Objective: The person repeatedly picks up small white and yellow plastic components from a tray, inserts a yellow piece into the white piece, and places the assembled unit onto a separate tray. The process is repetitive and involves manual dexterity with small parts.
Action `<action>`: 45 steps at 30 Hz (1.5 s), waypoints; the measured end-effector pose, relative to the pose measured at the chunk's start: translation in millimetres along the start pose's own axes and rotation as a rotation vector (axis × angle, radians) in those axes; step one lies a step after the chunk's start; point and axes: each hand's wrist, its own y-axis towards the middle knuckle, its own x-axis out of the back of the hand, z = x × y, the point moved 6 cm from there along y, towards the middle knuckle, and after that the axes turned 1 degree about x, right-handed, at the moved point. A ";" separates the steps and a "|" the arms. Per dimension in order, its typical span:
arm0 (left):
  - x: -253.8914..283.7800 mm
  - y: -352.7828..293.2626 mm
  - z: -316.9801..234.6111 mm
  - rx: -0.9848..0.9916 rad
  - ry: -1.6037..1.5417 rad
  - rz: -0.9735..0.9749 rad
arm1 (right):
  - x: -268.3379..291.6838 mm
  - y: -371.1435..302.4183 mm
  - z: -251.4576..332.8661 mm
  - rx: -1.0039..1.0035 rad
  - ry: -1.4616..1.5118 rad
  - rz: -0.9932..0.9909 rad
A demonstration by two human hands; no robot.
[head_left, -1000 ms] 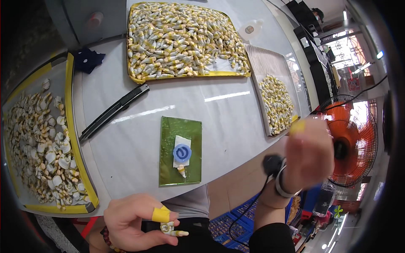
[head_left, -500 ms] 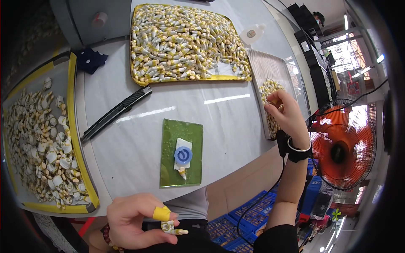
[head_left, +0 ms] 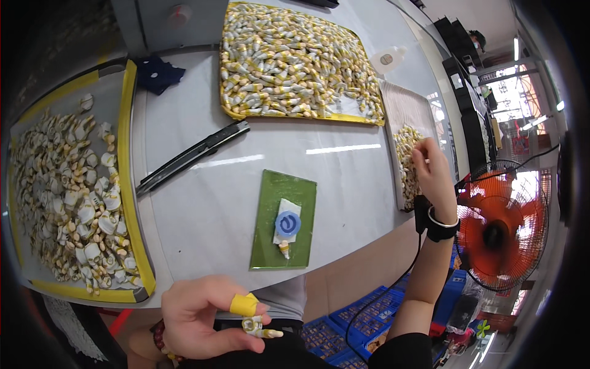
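My left hand [head_left: 203,317], with yellow tape around a finger, is low in the view near the table's front edge. Its thumb and fingers pinch a small white-and-yellow figurine-like piece [head_left: 252,326] with a pale pointed end sticking out to the right. My right hand [head_left: 433,169] reaches over the narrow tray [head_left: 401,98] on the right, above a heap of small white-and-yellow pieces [head_left: 406,141]. Its thumb and fingertips are together; what they hold, if anything, is too small to make out. Between the hands lies a green slab [head_left: 264,246] bearing a blue round cup [head_left: 287,225] on a white pad and one small cone-shaped piece [head_left: 284,248].
A yellow-edged tray [head_left: 301,118] of many cone-shaped pieces stands at the back. Another yellow-edged tray [head_left: 127,117] of white pieces is at the left. A black cutter-like tool [head_left: 193,157], dark cloth [head_left: 158,75] and white bottle [head_left: 388,59] lie around. An orange fan [head_left: 491,227] stands right.
The whole view has shifted, so the table's things appear further right. My right hand's thumb and fingers have come closer together over the narrow tray. My left hand keeps its piece.
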 end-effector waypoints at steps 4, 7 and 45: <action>1.1 1.6 -0.6 0.011 0.077 0.023 | 18.9 -12.2 24.0 0.040 0.443 -0.191; 2.9 0.2 -0.7 0.026 0.026 -0.004 | 20.4 -33.3 85.9 0.086 0.626 -0.108; -4.0 7.1 -26.0 -0.295 0.507 0.276 | -10.1 -65.1 209.5 0.661 0.650 0.113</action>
